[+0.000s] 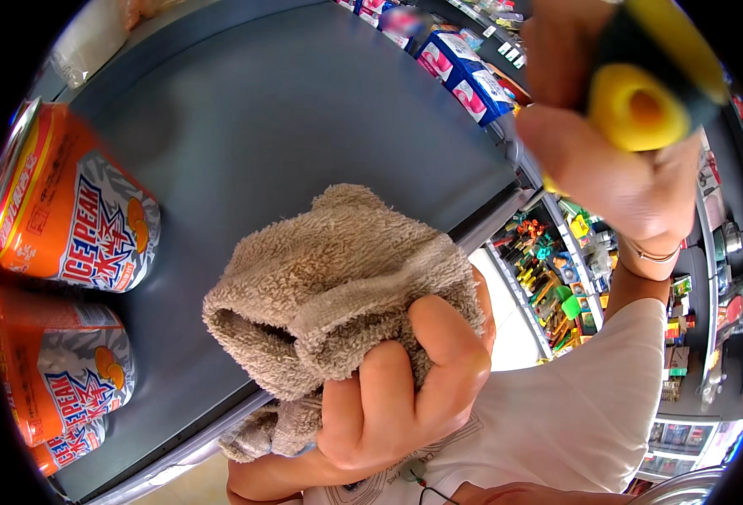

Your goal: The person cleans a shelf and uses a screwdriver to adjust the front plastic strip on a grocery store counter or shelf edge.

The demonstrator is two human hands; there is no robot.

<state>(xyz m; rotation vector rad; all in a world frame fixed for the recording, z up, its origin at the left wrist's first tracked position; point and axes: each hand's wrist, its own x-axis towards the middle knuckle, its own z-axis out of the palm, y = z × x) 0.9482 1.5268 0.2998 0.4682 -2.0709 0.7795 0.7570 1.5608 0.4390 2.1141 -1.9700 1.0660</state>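
My left hand [405,396] is closed around a bunched beige terry cloth [338,278]. The cloth hangs in loose folds over the front edge of a dark grey shelf [245,101]. Up at the right, my right hand [599,160] is raised and blurred, wrapped around a yellow and black object [641,101] with a round yellow end. Motion blur hides what kind of object it is. A thin bracelet circles the right wrist. On the left of the shelf stand several orange and grey drink cans [93,206], apart from the cloth.
A metal rail [481,223] runs along the shelf's front edge. Blue and white boxes with pink pictures [464,76] line the far end. Beyond, lower racks [556,286] hold many small colourful goods. A clear plastic bag [89,42] lies at the upper left.
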